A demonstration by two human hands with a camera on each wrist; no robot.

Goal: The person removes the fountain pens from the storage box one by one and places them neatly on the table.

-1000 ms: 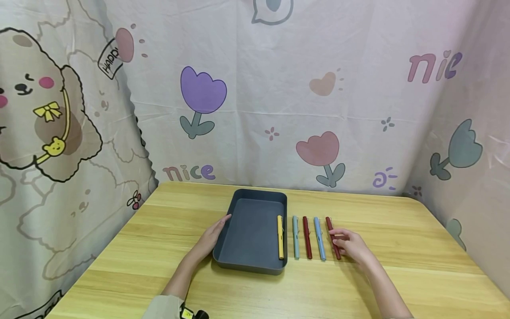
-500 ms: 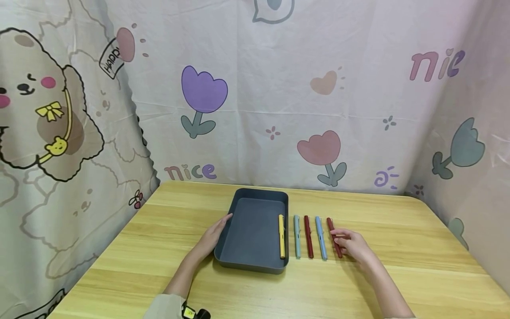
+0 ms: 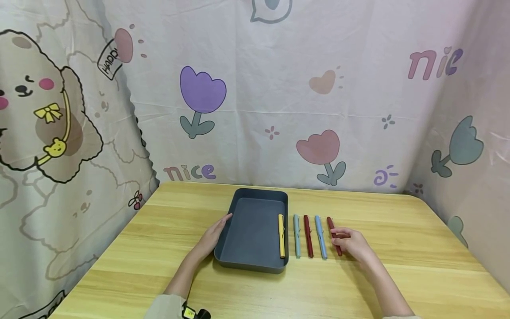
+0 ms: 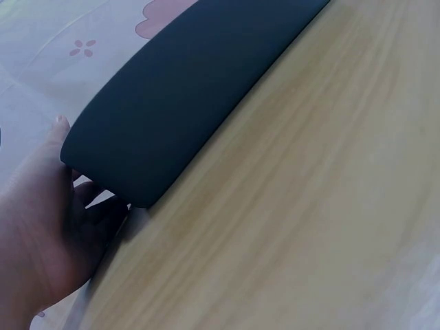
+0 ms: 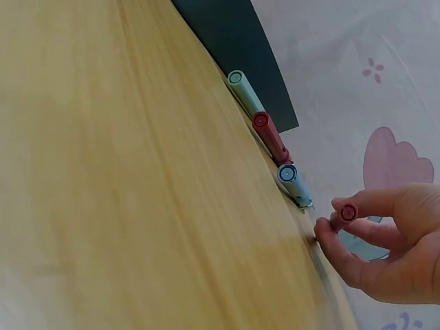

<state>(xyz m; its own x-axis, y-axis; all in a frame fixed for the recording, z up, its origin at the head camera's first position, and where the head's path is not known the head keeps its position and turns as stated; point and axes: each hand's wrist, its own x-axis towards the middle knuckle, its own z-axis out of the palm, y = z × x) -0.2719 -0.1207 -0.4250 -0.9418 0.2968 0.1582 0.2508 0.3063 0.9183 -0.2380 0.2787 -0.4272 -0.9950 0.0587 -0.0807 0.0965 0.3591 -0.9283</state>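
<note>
Pinching the lower-right slim dark-red pen (image 5: pixel 345 214), the right hand (image 3: pixel 352 243), if slack, could lose it, the left hand (image 3: pixel 210 238) straight-fingered.

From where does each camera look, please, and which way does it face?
Head: on the head, facing forward and down at the gray tray; left hand and right hand show.
Left wrist: on that wrist, facing the tray's outside; left hand shows.
Right wrist: on that wrist, facing the pinched red pen and cloth; right hand shows.
Shared: head and right wrist both show that pen.
</note>
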